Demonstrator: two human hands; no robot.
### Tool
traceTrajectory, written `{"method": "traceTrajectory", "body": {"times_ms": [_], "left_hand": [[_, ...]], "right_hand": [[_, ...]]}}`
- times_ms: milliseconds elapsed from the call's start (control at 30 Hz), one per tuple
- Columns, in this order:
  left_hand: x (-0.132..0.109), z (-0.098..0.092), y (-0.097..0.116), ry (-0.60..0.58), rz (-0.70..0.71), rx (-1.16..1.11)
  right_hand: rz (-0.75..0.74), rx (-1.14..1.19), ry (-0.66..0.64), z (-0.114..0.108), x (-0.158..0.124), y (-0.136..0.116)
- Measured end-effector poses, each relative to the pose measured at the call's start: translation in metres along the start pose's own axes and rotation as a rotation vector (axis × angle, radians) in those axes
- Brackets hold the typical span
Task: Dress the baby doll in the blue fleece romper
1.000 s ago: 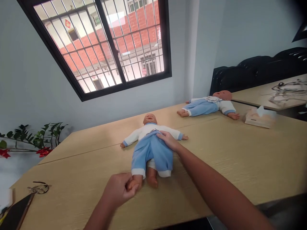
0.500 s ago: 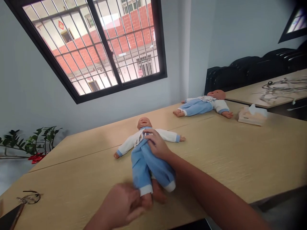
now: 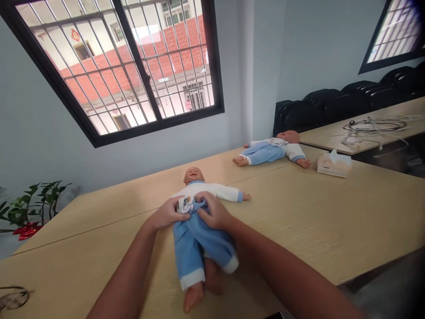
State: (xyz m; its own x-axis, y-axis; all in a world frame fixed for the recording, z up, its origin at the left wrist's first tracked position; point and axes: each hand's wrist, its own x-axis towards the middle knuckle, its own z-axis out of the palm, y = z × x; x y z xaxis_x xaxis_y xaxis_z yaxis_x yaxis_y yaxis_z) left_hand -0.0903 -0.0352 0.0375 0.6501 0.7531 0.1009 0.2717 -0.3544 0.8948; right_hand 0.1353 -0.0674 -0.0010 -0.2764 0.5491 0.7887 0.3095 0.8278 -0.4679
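Observation:
A baby doll (image 3: 193, 176) lies on its back on the wooden table, head away from me, in a white long-sleeved top (image 3: 222, 191) and blue trousers (image 3: 191, 248) with white cuffs. Its bare feet point towards me. At the waist my left hand (image 3: 167, 214) pinches the left side of a printed white panel (image 3: 186, 204) of the clothes. My right hand (image 3: 215, 212) is closed on the blue cloth right beside it, thumb on top. The doll's arm on the left is mostly hidden behind my left hand.
A second doll (image 3: 265, 150) in like clothes lies farther back, near a tissue box (image 3: 334, 165). Cables (image 3: 375, 130) lie on another table (image 3: 332, 138) by black chairs (image 3: 300, 117). Eyeglasses (image 3: 15, 297) rest at lower left; a plant (image 3: 29, 204) stands beyond the table's left edge.
My left hand has moved from the doll's foot up to its waist and taken hold of the clothes. My right hand stays at the waist. The view has turned slightly right.

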Motion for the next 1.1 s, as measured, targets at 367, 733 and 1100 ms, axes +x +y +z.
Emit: {"method": "traceTrajectory", "body": {"times_ms": [367,733,1100], "left_hand": [[-0.007,-0.009,0.010,0.315,0.132,0.386],[-0.001,0.002,-0.005,0.117,-0.003,0.019],[-0.001,0.022,-0.002,-0.126,-0.059,0.075]], "right_hand": [[-0.037,-0.062,0.124,0.002,0.007,0.015],[0.195,0.147,-0.093,-0.004,0.014,0.000],[0.546,0.330,-0.120,-0.007,0.018,0.010]]}}
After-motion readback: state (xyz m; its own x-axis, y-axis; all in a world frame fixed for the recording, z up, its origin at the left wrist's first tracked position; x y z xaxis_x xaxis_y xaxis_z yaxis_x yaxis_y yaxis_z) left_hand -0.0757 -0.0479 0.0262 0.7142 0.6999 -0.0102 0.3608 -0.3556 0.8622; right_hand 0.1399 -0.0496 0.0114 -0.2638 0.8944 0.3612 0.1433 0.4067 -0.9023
